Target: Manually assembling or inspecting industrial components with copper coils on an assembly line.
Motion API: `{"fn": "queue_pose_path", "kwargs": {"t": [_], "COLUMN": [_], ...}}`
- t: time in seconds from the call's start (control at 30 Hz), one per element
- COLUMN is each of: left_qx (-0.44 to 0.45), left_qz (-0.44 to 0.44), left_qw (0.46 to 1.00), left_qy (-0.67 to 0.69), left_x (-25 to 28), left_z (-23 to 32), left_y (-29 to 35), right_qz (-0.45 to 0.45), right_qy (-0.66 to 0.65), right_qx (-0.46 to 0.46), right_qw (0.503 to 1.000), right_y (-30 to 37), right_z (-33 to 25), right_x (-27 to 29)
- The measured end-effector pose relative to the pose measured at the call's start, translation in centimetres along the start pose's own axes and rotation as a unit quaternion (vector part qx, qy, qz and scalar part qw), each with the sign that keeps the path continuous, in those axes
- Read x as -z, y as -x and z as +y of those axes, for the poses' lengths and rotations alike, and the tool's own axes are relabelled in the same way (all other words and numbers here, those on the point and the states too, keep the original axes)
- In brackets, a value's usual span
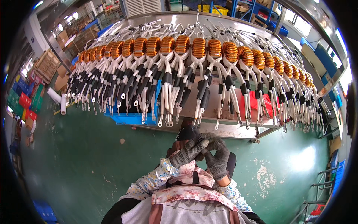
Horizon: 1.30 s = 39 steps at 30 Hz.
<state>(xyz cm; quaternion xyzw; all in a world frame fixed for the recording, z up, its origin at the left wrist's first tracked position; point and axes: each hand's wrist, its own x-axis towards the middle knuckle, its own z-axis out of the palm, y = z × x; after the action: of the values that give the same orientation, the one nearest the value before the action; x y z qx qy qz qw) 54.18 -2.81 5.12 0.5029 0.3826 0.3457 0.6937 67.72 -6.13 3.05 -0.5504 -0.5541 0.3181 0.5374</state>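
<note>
Both of my hands wear grey knit gloves and meet in front of my apron, just short of the table's near edge. The fingers of my left hand (187, 154) are bent and pressed together. Against its fingertips, my right hand (217, 159) curls inward, thumb and fingers closed. Anything held between them is too small or hidden to make out. Beyond the hands, a long row of copper-wound ring coils (182, 44) lies on the metal table (186, 19). White leads with black sleeves (166, 78) hang from the coils over the edge, ending in metal ring lugs (160, 122).
Below the hanging leads stand a blue bin (130, 119) and a red item (253, 106) on a lower shelf (227, 130). White rolls (63, 104) and stacked coloured crates (24, 100) are at the left. A blue-panelled rack (337, 179) stands at the right over green floor.
</note>
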Motion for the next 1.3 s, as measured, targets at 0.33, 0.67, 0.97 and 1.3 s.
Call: {"fn": "queue_pose_path", "kwargs": {"t": [0.33, 0.67, 0.97, 1.3], "left_qx": [-0.005, -0.036, -0.008, -0.056], "left_qz": [-0.071, -0.007, -0.062, -0.109], "left_qw": [0.995, 0.996, 0.987, 0.990], "left_qy": [0.064, 0.080, 0.145, 0.064], "left_x": [0.4, 0.1, 1.1, -0.6], "left_z": [-0.2, -1.3, -0.4, 1.0], "left_y": [-0.2, -0.5, -0.4, -2.1], "right_qz": [0.068, 0.034, 0.006, 0.100], "right_qy": [-0.180, -0.218, -0.351, -0.302], "right_qx": [-0.067, -0.123, -0.116, -0.121], "right_qw": [0.979, 0.968, 0.929, 0.940], "right_y": [-0.3, -0.2, -3.5, -5.3], "right_z": [0.2, -0.3, -4.8, -2.0], "right_x": [0.6, 0.5, 2.7, 1.2]}}
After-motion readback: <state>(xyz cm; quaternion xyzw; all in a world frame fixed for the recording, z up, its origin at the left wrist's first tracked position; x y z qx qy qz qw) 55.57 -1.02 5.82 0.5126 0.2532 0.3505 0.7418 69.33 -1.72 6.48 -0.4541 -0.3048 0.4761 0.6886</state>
